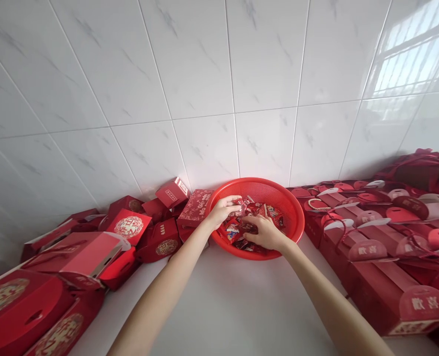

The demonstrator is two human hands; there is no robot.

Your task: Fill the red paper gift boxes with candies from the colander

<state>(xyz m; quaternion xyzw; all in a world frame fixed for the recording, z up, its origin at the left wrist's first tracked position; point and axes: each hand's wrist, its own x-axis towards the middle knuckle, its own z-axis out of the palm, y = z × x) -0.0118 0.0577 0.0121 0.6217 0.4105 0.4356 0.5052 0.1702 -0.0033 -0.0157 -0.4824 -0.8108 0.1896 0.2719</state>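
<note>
A round red plastic basket [297, 232] with mesh sides stands against the tiled wall. Small wrapped candies [232, 232] in mostly red wrappers lie loose inside it. My left hand [223, 211] reaches over the basket's left side, its fingers closed around a small red-wrapped candy [239, 203]. From the right, my right hand [266, 233] dips low over the pile, with thumb and fingers apart and bent around candies beneath. I see nothing lifted in it, though its fingertips are partly hidden among the wrappers.
Rows of red gift boxes [382, 277] with cord handles fill the right side. On the left, red boxes [22, 301] of several shapes lie in a loose heap. A patterned red box [194, 208] touches the basket's left edge. White table surface [241, 306] shows in front.
</note>
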